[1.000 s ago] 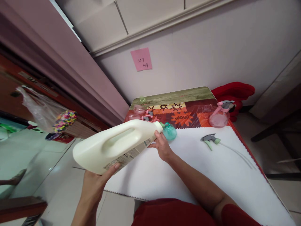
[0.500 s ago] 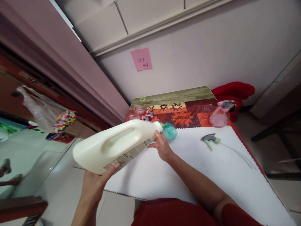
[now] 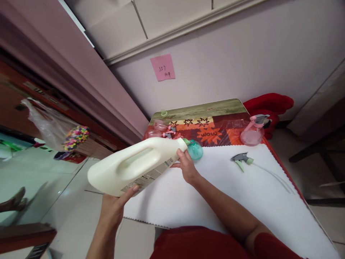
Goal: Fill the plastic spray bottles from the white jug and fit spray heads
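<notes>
A large cream detergent jug [image 3: 126, 165] lies tilted in the air, its printed label facing down toward me. My left hand [image 3: 118, 203] supports its lower end from below, thumb along the label. Near the neck, my right hand [image 3: 185, 165] grips the jug's side. The jug's light green spout [image 3: 186, 142] is at the mouth of a small teal bottle [image 3: 195, 151] standing on the table; whether liquid flows I cannot tell. A grey and green spray trigger [image 3: 242, 160] with a long clear tube lies to the right on the white mat [image 3: 215, 187].
A pink spray bottle [image 3: 252, 135] stands at the table's right back. More pink spray bottles [image 3: 161, 126] lie at the back left, near a small green cap [image 3: 164, 113]. A plastic bag of colourful pieces [image 3: 76, 137] hangs at left. Another person's foot [image 3: 17, 201] shows on the floor.
The jug's lower end has shifted slightly to the right with my left hand. My right hand and the spout stay almost in place. The other person's feet at far left have moved.
</notes>
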Demonstrator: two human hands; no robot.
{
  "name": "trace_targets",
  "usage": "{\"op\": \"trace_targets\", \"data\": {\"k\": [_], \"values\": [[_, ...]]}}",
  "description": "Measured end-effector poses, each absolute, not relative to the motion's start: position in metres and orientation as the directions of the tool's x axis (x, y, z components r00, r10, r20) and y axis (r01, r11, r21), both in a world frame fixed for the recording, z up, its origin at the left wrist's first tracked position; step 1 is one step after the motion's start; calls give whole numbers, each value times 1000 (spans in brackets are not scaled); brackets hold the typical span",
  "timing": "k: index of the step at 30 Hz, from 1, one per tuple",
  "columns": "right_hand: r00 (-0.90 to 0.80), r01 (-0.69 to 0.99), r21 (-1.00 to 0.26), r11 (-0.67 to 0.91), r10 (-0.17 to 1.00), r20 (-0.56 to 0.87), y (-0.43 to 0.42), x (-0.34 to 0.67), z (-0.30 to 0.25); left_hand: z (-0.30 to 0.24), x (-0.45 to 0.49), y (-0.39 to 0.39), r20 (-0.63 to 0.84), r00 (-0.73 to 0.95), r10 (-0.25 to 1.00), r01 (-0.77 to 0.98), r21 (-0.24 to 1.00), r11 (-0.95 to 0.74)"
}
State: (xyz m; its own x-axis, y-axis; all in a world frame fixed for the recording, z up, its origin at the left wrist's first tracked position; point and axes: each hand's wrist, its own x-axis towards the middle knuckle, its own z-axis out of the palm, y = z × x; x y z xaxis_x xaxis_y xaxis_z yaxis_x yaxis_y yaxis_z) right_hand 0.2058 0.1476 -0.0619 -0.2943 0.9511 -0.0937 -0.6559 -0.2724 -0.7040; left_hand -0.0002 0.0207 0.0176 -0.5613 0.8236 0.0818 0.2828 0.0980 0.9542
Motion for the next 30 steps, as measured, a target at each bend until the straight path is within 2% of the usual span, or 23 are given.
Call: {"op": "trace_targets", "data": {"k": [3,6,9,13,16,19,25,30], "values": [[-257,-621,-757,-202,965,-46,148,208,-57,-6,-3,24,-11,-571,821,141,984,111],[-206,-587,-807,-72,977,63,147,210,-53,-34,-7,25,-122,-591,798,43,982,182],[-197,-488,-873,22,971,135,143,213,-50,-59,-11,22,-189,-603,775,-25,975,219],[-195,-390,-918,74,967,161,138,213,-49,-72,-17,14,-217,-586,780,-84,974,208],[-185,-356,-927,118,963,194,133,210,-49,-68,-24,10,-184,-587,788,-104,983,152],[-183,-332,-929,167,954,237,127,206,-51,-60,-31,9,-121,-635,763,-42,992,122],[-276,-339,-892,299,875,398,113,201,-55,-51,-45,16,100,-662,743,336,926,174],[-312,-265,-945,191,910,271,111,218,-61,-64,-71,22,127,-704,699,431,859,278]]}}
